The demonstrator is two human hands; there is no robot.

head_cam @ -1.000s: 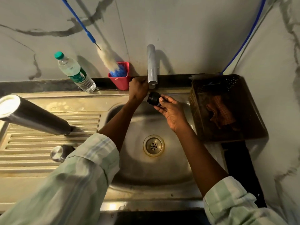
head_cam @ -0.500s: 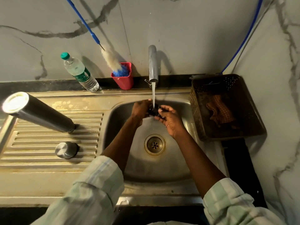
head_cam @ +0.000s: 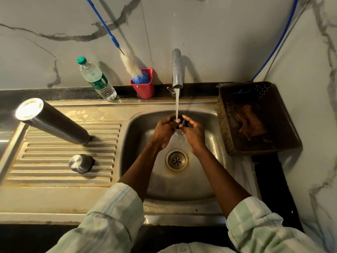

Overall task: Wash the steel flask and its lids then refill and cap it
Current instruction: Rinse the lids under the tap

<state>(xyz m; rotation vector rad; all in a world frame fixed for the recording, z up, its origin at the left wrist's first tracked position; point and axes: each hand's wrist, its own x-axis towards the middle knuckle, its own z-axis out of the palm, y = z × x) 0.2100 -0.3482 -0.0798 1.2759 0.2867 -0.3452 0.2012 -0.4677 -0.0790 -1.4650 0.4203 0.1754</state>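
Over the sink (head_cam: pixel 215 172), both hands hold the small black inner lid (head_cam: pixel 182 123) under the running tap (head_cam: pixel 176 70); the left hand (head_cam: pixel 164 131) and right hand (head_cam: pixel 194 134) each curl a grip round it. The steel flask (head_cam: pixel 52 122) stands on the left drainboard, its steel cap (head_cam: pixel 81 163) nearer. This looks like the lid-rinsing step; next likely calls for turning the lid so water reaches every face.

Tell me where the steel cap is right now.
Head view: the steel cap stands on the ribbed drainboard, left of the sink basin, just in front of the steel flask.
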